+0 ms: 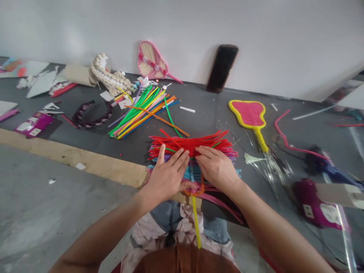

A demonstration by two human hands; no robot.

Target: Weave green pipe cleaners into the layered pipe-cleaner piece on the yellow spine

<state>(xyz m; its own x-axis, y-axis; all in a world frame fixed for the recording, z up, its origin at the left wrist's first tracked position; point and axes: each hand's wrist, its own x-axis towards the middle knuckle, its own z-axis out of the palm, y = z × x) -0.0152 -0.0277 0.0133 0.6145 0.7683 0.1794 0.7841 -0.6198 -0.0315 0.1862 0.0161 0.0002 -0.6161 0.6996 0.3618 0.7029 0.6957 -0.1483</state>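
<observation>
My left hand lies palm down, its fingers stretched out over a bundle of red pipe cleaners. Its thumb reaches toward pink and orange pipe cleaners below. From the other side, my right hand rests its fingers, close together, on the same red bundle; its thumb is hidden. Rows of blue pipe cleaners show between the hands, under and below the red ones. A yellow pipe cleaner stem hangs from this piece past the table edge toward my lap.
Loose coloured pipe cleaners lie beyond. A pink-and-yellow fan shape is at right, near purple glue-gun-like tools. A phone and a pink leaf-shaped fan lean on the wall. A dark braided headband lies left.
</observation>
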